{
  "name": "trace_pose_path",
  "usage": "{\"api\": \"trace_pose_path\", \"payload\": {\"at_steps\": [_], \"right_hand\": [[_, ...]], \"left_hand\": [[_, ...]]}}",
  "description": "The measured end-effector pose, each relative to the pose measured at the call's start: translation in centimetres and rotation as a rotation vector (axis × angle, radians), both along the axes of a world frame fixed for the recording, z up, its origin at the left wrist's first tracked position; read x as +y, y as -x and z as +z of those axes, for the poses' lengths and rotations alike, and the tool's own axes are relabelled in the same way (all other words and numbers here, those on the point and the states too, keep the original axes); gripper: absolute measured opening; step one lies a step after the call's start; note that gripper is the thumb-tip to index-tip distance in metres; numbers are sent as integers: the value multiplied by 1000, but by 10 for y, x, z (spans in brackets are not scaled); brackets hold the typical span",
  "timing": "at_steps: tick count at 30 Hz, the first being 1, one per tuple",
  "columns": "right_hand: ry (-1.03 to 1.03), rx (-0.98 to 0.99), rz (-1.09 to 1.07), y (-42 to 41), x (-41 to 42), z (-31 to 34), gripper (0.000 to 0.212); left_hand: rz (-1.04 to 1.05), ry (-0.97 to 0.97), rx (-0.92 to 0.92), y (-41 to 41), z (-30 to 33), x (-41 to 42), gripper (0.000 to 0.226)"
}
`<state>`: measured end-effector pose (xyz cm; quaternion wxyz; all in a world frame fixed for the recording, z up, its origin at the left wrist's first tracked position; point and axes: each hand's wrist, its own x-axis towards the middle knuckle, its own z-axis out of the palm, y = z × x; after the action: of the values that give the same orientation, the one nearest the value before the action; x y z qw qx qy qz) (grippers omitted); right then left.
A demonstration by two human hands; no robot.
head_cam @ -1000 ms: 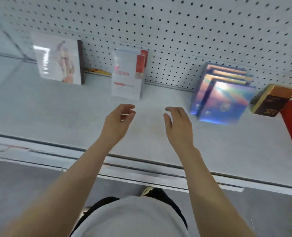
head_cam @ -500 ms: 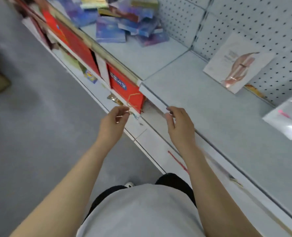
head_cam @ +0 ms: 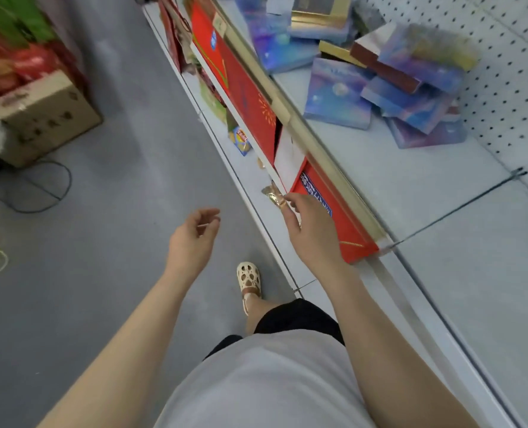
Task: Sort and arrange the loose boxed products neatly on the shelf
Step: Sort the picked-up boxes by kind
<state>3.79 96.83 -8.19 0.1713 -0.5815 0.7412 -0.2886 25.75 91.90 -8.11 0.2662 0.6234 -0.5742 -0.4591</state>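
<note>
From my feed I see both arms bare from the bottom of the frame to the wrists, with no sleeve, watch or band on either. The left hand (head_cam: 194, 239) and the right hand (head_cam: 310, 233) wear no gloves, and I see no rings on the fingers (head_cam: 287, 216). A plain pale grey top (head_cam: 272, 384) fills the bottom of the view, smooth and unmarked. Above it sit black shorts (head_cam: 299, 318) ending above a bare leg. One foot shows, in a cream clog-style shoe (head_cam: 248, 278) with cut-out holes across the upper and a brownish strap at the heel.
</note>
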Motion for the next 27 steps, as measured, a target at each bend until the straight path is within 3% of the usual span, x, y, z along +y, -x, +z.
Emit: {"api": "trace_pose_path", "payload": {"at_steps": [10, 16, 27], "right_hand": [[40, -20, 61, -10, -284, 32, 27], [43, 44, 68, -16, -437, 46, 32], [116, 110, -314, 9, -646, 77, 36]], "left_hand": [[-96, 49, -215, -5, 25, -253, 23], [-152, 123, -231, -17, 33, -414, 25], [-491, 361, -266, -5, 74, -707, 32]]}}
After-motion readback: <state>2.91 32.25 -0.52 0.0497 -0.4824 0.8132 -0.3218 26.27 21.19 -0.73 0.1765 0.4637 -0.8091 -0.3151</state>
